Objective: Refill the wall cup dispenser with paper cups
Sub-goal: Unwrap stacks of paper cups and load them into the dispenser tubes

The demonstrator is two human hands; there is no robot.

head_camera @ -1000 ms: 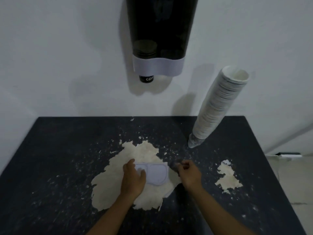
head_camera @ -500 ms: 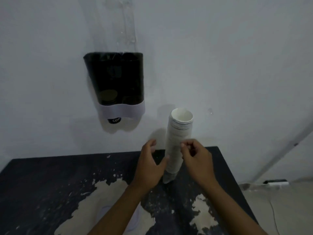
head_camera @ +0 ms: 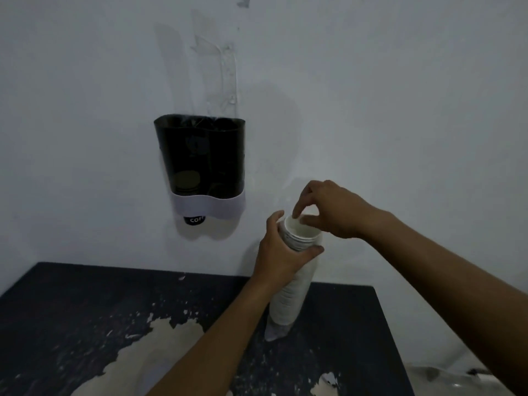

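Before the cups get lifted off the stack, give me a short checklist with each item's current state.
1. Left hand grips the cup stack near its top: ok.
2. Right hand pinches the top cup's rim: ok.
3. Stack's base rests on the table: ok.
4. Dispenser top open: ok.
5. Room inside dispenser: cannot tell, dark.
6. Plastic sleeve clear of the top cups: cannot tell.

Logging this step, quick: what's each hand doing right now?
Left hand: grips the cup stack near its top.
Right hand: fingers pinch the top cup rim.
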